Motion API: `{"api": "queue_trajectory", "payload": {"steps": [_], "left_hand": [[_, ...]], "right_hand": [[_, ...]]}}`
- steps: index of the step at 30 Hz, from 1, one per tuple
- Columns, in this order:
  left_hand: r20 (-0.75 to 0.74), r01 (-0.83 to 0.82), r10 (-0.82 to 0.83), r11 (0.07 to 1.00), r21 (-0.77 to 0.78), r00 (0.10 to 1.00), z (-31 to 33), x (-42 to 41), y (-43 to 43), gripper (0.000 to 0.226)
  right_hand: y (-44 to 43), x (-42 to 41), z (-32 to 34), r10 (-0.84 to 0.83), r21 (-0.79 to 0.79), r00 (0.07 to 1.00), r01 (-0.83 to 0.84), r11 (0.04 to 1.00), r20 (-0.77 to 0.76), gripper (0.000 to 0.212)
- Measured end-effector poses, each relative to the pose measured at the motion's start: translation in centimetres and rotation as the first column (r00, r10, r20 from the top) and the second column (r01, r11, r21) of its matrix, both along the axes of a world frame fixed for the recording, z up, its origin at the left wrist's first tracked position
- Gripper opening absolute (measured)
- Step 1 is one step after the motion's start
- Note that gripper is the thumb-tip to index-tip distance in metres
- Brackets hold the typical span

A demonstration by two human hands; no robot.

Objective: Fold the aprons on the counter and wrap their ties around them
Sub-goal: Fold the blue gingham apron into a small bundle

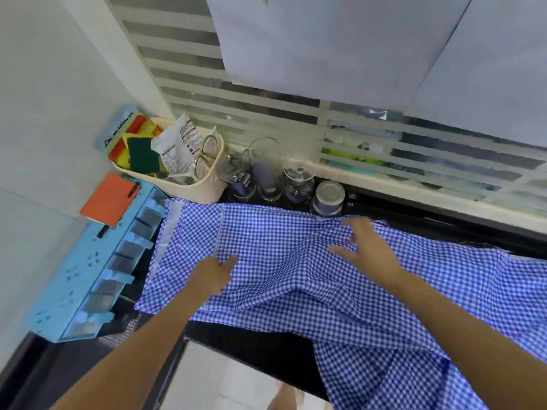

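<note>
A blue-and-white checked apron (266,232) lies spread across the dark counter (429,214), creased in the middle, with its right part hanging over the front edge. My left hand (211,275) rests flat on the cloth at its left half, fingers together. My right hand (365,247) hovers on the cloth right of centre with fingers spread and loosely bent, near the far edge of the apron. No tie is clearly visible.
A light blue spice rack (88,279) with an orange notepad (108,199) stands at the left. A cream basket (189,184) of sponges, packets and scissors sits at the back left. Several glass jars (268,173) line the back edge below a striped window.
</note>
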State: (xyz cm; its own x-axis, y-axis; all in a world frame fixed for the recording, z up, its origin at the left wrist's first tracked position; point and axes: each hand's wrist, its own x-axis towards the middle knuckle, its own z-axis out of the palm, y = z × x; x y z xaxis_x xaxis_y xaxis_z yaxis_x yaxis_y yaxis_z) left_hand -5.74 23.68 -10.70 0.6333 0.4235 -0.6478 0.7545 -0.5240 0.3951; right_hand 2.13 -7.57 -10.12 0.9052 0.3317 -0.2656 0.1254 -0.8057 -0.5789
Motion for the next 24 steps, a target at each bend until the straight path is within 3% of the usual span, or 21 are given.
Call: {"api": "queue_trajectory", "payload": {"steps": [2, 5, 10, 12, 14, 16, 18, 21, 24], "left_hand": [[-0.197, -0.253, 0.218, 0.952, -0.174, 0.956, 0.0, -1.4, -0.3, 0.054], [-0.447, -0.416, 0.253, 0.853, -0.316, 0.858, 0.2, -3.5, 0.0, 0.070], [-0.441, -0.618, 0.442, 0.650, -0.443, 0.781, -0.3, -5.8, 1.2, 0.067], [-0.432, -0.625, 0.454, 0.609, -0.488, 0.779, -0.5, -6.7, 0.6, 0.065], [-0.454, -0.628, 0.435, 0.564, -0.536, 0.778, -0.7, -6.7, 0.2, 0.065], [-0.506, -0.632, 0.382, 0.529, -0.566, 0.774, -0.5, -6.9, -0.8, 0.067], [-0.557, -0.643, 0.328, 0.470, -0.605, 0.763, -0.3, -7.4, -2.3, 0.069], [-0.547, -0.666, 0.404, 0.263, -0.698, 0.733, -0.8, -8.1, -5.0, 0.061], [-0.463, -0.632, 0.651, 0.034, -0.774, 0.601, -1.8, -7.7, -7.4, 0.046]], "right_hand": [[0.7, -3.5, 0.2, 0.205, 0.057, 0.974, -0.200, 0.978, -0.092, 0.086], [0.6, -7.0, -2.1, 0.377, -0.030, 0.922, -0.381, 0.924, -0.093, 0.098], [-0.1, -9.4, -6.4, 0.258, -0.207, 0.958, -0.229, 0.951, 0.124, 0.045], [-0.4, -10.0, -6.7, 0.246, -0.251, 0.947, -0.191, 0.949, 0.209, 0.049], [-0.4, -9.7, -6.5, 0.220, -0.228, 0.961, -0.179, 0.957, 0.169, 0.049], [-0.7, -9.9, -6.6, 0.248, -0.200, 0.968, -0.234, 0.951, 0.048, 0.066], [-1.1, -10.0, -6.3, 0.279, -0.236, 0.959, -0.262, 0.936, 0.043, 0.079], [-1.6, -10.3, -5.8, 0.246, -0.268, 0.969, -0.234, 0.935, 0.012, 0.068], [-1.4, -9.9, -4.6, 0.165, -0.271, 0.983, -0.181, 0.946, -0.081, 0.066]]}}
